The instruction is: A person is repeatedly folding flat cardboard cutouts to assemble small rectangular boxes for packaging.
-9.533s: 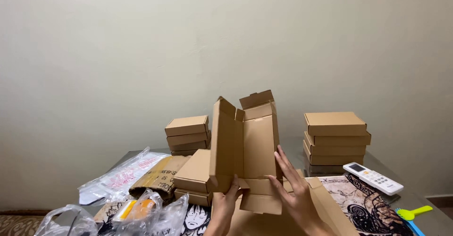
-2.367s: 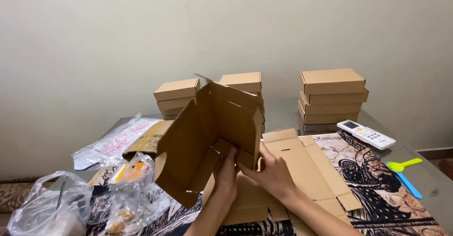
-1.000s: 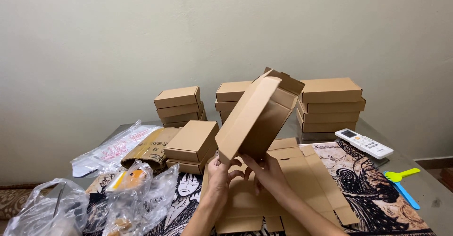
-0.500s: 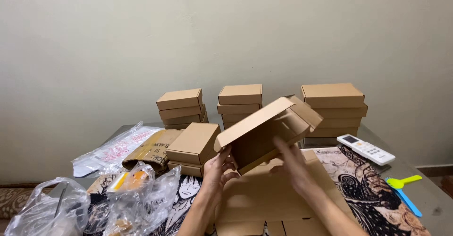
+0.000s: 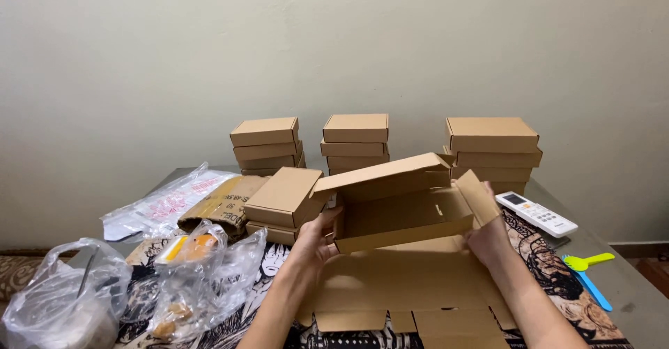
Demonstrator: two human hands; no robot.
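Note:
A brown cardboard mailer box (image 5: 397,213) is held level above the table, its lid half raised. My left hand (image 5: 317,241) grips its left end. My right hand (image 5: 488,241) holds the right end, where a side flap (image 5: 478,197) sticks up. Under the box lies a flat unfolded cardboard blank (image 5: 390,290) on a patterned cloth.
Three stacks of folded boxes stand at the back: left (image 5: 267,143), middle (image 5: 355,140), right (image 5: 493,150). Two more boxes (image 5: 282,199) sit beside my left hand. Clear plastic bags (image 5: 202,265), a white remote (image 5: 535,213), and green and blue plastic utensils (image 5: 589,265) lie around.
The box has come down from a steep tilt to nearly level in front of me, with the lid lowering. My right hand shifted to the box's right end.

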